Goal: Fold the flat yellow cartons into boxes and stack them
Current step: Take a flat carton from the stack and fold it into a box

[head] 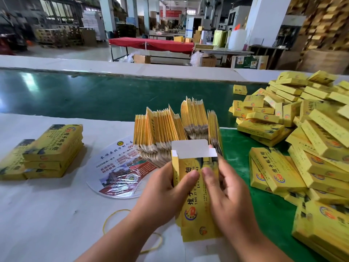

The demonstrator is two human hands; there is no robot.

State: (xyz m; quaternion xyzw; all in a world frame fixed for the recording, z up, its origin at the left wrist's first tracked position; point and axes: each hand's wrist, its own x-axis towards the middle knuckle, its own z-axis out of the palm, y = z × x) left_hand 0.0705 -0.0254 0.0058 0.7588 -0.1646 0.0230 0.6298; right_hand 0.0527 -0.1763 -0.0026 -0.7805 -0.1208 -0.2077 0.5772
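Observation:
A yellow carton (pixel 196 210) stands between both hands, its white top flap (pixel 190 148) sticking up open. My left hand (pixel 166 188) grips its left side, thumb on the printed face. Gripping the right side is my right hand (pixel 224 191), thumb beside the other thumb. Behind the carton, a thick bundle of flat yellow cartons (pixel 170 129) stands on edge. Folded boxes (pixel 306 140) lie heaped at the right on the green belt. A small neat stack of folded boxes (pixel 51 148) sits at the left on the white table.
A round printed plastic fan (pixel 120 171) lies under the flat bundle. A yellow rubber band (pixel 113 216) lies on the white table (pixel 47 214) near my left forearm. The green conveyor belt (pixel 94 95) runs across behind. A red-clothed table (pixel 151 44) stands far back.

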